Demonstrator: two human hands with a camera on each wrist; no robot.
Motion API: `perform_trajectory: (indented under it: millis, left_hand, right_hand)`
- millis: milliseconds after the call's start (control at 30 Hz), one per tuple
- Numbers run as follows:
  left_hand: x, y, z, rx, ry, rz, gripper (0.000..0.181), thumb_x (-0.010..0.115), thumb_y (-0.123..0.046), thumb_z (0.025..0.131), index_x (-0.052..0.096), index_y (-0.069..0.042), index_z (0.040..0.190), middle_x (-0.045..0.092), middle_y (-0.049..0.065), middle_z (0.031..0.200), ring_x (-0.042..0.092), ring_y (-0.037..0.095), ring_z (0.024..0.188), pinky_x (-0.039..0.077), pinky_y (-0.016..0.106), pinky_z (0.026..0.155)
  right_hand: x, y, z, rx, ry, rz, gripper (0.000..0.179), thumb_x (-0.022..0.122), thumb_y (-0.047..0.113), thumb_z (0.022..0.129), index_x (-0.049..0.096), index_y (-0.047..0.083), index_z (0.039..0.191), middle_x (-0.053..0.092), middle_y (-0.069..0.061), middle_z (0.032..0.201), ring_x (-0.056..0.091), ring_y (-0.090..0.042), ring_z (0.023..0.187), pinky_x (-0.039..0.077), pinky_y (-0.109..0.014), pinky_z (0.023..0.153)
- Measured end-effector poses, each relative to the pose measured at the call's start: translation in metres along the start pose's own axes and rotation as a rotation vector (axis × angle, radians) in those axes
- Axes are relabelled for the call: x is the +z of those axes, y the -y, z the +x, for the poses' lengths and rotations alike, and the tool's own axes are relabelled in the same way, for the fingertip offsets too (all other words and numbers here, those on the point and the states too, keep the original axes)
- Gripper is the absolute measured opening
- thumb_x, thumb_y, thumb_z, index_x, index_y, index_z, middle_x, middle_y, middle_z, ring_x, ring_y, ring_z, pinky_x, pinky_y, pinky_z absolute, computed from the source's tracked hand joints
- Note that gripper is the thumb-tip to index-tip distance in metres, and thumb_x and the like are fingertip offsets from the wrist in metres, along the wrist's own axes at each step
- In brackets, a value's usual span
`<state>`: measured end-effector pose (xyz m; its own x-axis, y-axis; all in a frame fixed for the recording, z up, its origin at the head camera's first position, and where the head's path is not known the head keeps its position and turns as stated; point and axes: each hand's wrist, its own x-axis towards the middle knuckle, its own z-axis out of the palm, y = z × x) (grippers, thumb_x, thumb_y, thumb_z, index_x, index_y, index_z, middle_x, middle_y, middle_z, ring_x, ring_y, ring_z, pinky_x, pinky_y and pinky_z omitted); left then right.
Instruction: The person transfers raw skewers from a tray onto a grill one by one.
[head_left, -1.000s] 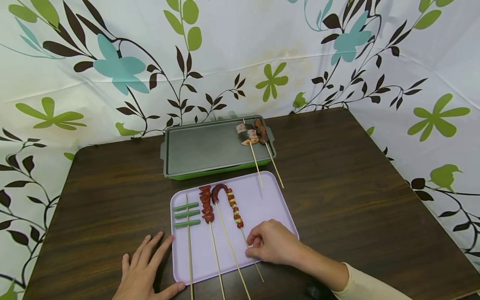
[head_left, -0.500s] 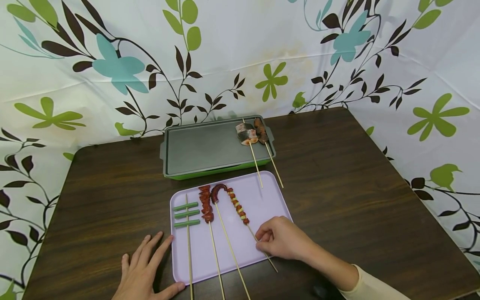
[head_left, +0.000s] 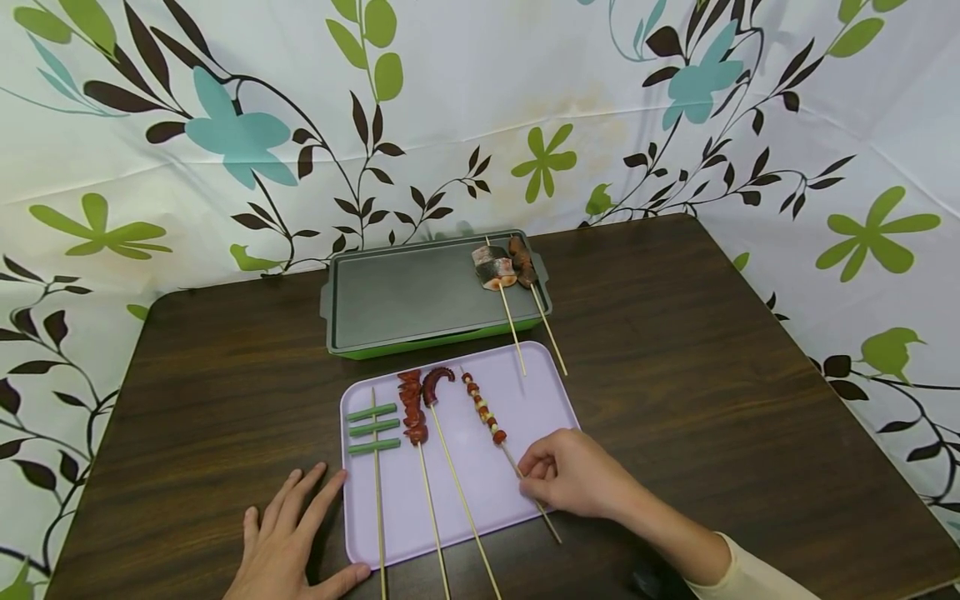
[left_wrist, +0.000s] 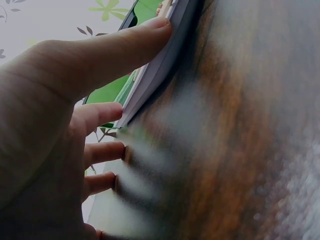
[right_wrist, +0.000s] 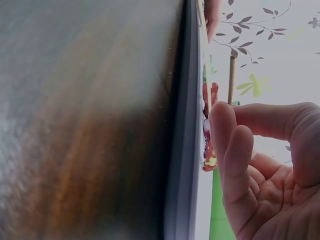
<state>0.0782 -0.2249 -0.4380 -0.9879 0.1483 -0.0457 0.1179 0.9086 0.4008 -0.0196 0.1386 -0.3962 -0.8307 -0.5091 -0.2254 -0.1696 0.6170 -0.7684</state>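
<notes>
Between thumb and fingers, my right hand (head_left: pixel 573 475) pinches the stick of a skewer (head_left: pixel 483 408) threaded with small red and yellow-green pieces, low over the right part of the lilac tray (head_left: pixel 420 533). In the right wrist view the stick's end (right_wrist: pixel 231 80) pokes out from the pinch. My left hand (head_left: pixel 288 533) lies with fingers spread on the table, thumb and index finger at the tray's left edge. Left of the held skewer are a tentacle skewer (head_left: pixel 435 387), a skewer of red meat-like pieces (head_left: pixel 413 408) and one with green stalks (head_left: pixel 374 428).
Behind the tray stands a grey griddle (head_left: pixel 412 296) on a green base. At its right end lie a fish skewer (head_left: pixel 493 268) and a brown meat skewer (head_left: pixel 522 262), their sticks overhanging the front. A patterned cloth (head_left: pixel 450 108) hangs behind the dark wood table (head_left: pixel 712 375).
My right hand has slid right with the red and yellow-green skewer, parting it from the tentacle skewer and tilting it more. The left hand stays where it was.
</notes>
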Motion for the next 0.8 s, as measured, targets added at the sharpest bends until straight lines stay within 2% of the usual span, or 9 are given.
perform_trajectory:
  millis: [300,600,800]
  left_hand:
    - [0.000,0.000,0.000,0.008,-0.003,0.004,0.106,0.073,-0.075,0.066,0.027,-0.035,0.154,0.033,0.013,0.148,0.028,0.046,0.132,0.016,0.081,0.086]
    - [0.000,0.000,0.000,0.013,-0.008,0.005,0.105,0.073,-0.074,0.067,0.028,-0.036,0.154,0.034,0.013,0.148,0.028,0.046,0.132,0.016,0.081,0.086]
    - [0.000,0.000,0.000,0.017,-0.014,0.004,0.106,0.073,-0.074,0.066,0.029,-0.036,0.154,0.034,0.013,0.148,0.028,0.047,0.132,0.017,0.081,0.086]
  right_hand:
    - [-0.007,0.007,-0.005,0.009,0.003,0.034,0.003,0.074,0.013,0.081,0.073,0.011,0.080,0.060,0.014,0.064,0.056,-0.001,0.058,0.049,-0.022,0.056]
    - [-0.014,0.016,-0.010,-0.041,0.013,0.047,0.002,0.075,0.014,0.082,0.073,0.013,0.081,0.059,0.016,0.064,0.055,0.001,0.058,0.049,-0.021,0.056]
    - [-0.018,0.022,-0.006,-0.074,0.003,0.047,0.003,0.076,0.014,0.082,0.073,0.013,0.082,0.060,0.016,0.064,0.055,0.000,0.057,0.049,-0.022,0.055]
